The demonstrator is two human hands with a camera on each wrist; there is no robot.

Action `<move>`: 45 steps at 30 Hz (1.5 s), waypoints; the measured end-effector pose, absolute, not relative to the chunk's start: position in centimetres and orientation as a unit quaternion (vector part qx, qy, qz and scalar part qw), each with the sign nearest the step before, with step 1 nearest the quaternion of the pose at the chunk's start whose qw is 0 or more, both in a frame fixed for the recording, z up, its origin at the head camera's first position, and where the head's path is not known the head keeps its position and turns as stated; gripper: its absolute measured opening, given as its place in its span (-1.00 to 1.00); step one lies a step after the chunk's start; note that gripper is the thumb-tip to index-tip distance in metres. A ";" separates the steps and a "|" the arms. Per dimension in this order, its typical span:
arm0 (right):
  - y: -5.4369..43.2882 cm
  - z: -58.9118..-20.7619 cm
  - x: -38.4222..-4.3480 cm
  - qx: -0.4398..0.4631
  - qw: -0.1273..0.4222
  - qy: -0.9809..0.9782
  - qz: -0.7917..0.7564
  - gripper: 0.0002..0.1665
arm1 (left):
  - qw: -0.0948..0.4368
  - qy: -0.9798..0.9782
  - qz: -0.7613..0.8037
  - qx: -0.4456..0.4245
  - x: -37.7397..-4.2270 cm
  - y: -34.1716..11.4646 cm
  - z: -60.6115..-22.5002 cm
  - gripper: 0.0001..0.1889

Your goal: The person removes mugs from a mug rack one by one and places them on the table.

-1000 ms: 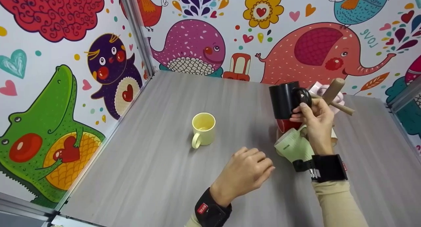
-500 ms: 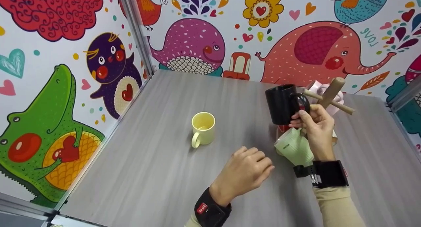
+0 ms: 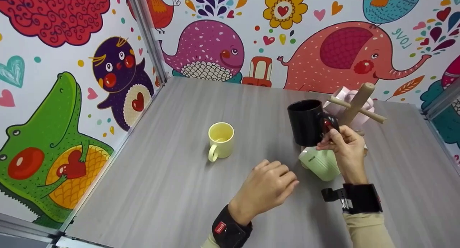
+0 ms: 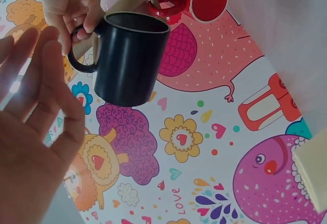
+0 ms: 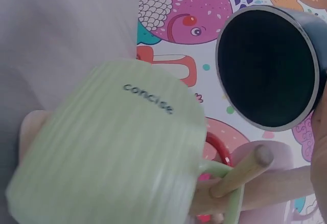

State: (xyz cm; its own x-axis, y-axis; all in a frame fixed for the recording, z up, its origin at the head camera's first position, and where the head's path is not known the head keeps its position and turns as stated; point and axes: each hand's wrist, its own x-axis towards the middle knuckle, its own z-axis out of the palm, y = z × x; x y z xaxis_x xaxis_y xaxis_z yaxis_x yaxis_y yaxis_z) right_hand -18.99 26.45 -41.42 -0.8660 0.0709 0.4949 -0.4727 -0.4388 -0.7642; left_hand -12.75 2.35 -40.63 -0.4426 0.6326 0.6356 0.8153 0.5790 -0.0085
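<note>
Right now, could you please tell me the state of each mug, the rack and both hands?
Black mug: held off the table, tilt unclear.
Yellow mug: upright on the table.
Green mug: hung tilted on a peg.
Red mug: partly hidden, support unclear.
Pink mug: partly hidden, support unclear.
Rack: standing.
Left hand: relaxed, holding nothing.
Right hand: pinching the black mug's handle.

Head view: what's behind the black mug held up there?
Beyond the black mug, a wooden rack and a pink mug show; red seen through its handle is probably the red mug in the left wrist view. Anything behind its opaque body is covered.
</note>
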 end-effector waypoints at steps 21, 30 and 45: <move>27.9 -43.6 -16.4 0.240 0.144 -0.382 0.881 -0.46 | 0.297 -0.832 -0.171 -0.437 -12.8 2.3 -40.6 -0.86; 28.7 -44.3 -15.4 0.238 0.131 -0.327 0.905 -0.41 | 0.293 -0.837 -0.173 -0.429 -12.9 2.0 -40.7 -0.86; 30.7 -46.2 -14.0 0.285 0.101 -0.284 0.910 -0.44 | 0.289 -0.836 -0.188 -0.426 -13.1 1.5 -40.5 -0.87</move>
